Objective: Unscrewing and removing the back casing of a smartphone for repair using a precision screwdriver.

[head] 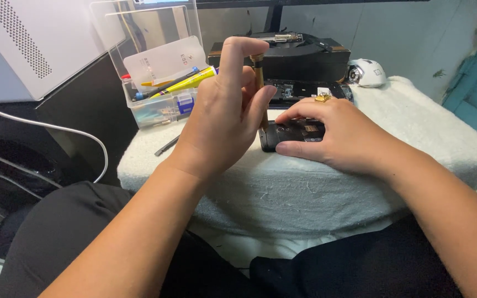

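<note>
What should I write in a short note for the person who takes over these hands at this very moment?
Left hand: holds a small screwdriver upright, forefinger on its cap, tip down on the black phone.
Right hand: flat on the phone, steadying it; ring on one finger.
Things: the phone lies back-open on the white towel. A clear parts box with tools stands at the left, a second opened device behind.
Done: the back cover is off.
Left: I cannot tell which screws are out; check before turning.
</note>
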